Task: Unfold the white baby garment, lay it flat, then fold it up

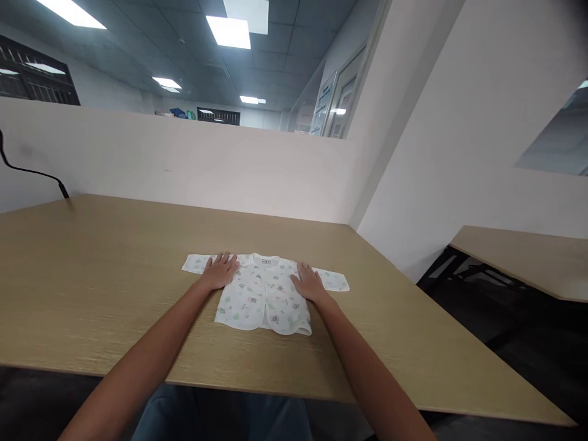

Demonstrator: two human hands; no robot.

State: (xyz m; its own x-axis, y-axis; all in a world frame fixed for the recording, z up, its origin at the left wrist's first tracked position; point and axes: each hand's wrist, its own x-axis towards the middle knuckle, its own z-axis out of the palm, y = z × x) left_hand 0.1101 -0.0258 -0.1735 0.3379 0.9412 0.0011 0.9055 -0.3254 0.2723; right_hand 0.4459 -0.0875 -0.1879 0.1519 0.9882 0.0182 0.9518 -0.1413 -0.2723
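A white baby shirt [261, 297] with a small green and grey print lies spread flat on the table, its neck facing away from me and both sleeves stretched out sideways. My left hand [221, 271] lies flat where the left sleeve joins the body, fingers extended. On the other side my right hand [309, 282] rests palm down over the right shoulder and the start of that sleeve, with its fingers spread a little. The front opening runs down the middle, and its lower edges part slightly at the hem.
The wooden table [114, 269] reaches back to a low white wall [220, 162] with a window above it. A black cable [34, 173] hangs at the far left. To the right stands another table [523, 260] on dark metal legs.
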